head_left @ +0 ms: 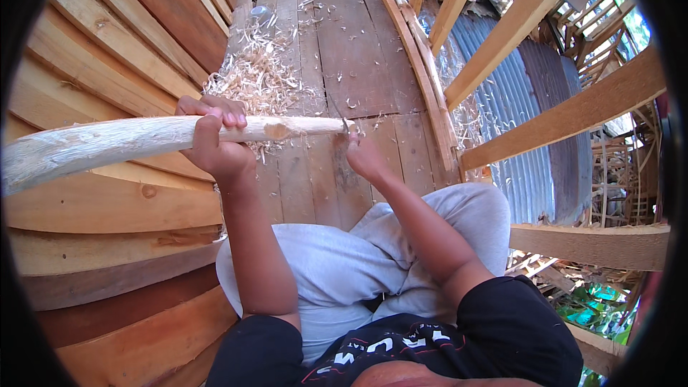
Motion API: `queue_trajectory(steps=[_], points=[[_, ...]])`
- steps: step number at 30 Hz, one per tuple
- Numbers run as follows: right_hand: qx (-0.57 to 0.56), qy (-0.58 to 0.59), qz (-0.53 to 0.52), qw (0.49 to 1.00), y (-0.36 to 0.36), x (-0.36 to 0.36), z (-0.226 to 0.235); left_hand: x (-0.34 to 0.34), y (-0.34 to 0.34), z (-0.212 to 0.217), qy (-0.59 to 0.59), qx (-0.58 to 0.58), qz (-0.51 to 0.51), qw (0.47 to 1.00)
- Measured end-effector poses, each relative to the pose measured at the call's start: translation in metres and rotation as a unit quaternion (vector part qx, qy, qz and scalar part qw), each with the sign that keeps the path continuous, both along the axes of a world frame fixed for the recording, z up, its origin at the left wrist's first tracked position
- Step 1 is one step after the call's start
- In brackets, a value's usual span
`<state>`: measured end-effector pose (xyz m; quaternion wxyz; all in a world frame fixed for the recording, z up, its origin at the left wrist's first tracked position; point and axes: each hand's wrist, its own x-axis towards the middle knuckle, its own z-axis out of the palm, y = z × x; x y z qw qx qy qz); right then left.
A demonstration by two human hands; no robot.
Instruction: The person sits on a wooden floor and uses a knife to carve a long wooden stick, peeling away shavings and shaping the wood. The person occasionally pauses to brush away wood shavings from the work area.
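Observation:
A long, pale, peeled wooden pole [136, 136] runs level from the left edge to the middle of the view. Around its middle my left hand [218, 136] is wrapped, fingers over the top. A darker knot shows on the pole just right of that hand. My right hand [364, 154] is closed at the pole's narrow right end. From it a thin dark knife blade [337, 110] points up and left, against or very near the pole's tip. The knife's handle is hidden in the fist.
Curled wood shavings [261, 72] lie heaped on the plank floor [351, 50] beyond the pole, with a small clear container [261, 13] behind them. A board wall [107, 208] stands close on the left. Wooden railing slats [559, 118] rise on the right, with corrugated metal sheets [530, 165] beyond.

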<state>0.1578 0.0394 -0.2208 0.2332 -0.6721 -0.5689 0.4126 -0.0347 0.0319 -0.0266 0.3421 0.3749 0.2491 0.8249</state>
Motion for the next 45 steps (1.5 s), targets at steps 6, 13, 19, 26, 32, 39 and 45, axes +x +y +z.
queue_trajectory(steps=[6,13,19,26,32,39,45], points=[[-0.009,0.049,0.051,0.997,0.007,0.005,0.003,0.002,-0.003,0.003,0.044,-0.043,0.018,0.998],[-0.017,0.037,0.057,0.998,0.009,-0.010,0.026,0.000,0.003,0.002,0.026,-0.011,0.012,1.000],[0.070,0.001,0.110,0.991,-0.007,-0.017,0.060,-0.004,-0.001,0.003,0.016,-0.010,0.022,1.000],[0.095,0.041,0.045,0.994,-0.004,-0.015,0.019,0.000,-0.003,0.000,0.012,-0.005,0.016,1.000],[0.102,0.017,0.029,0.994,-0.005,-0.012,0.006,0.000,-0.003,-0.003,0.009,-0.006,0.012,1.000],[-0.002,0.010,-0.006,1.000,0.009,-0.008,-0.004,0.001,-0.002,0.001,0.034,-0.046,0.015,0.998],[0.018,-0.011,-0.001,1.000,0.009,-0.010,-0.002,0.002,-0.002,0.000,0.002,-0.005,0.013,1.000]])
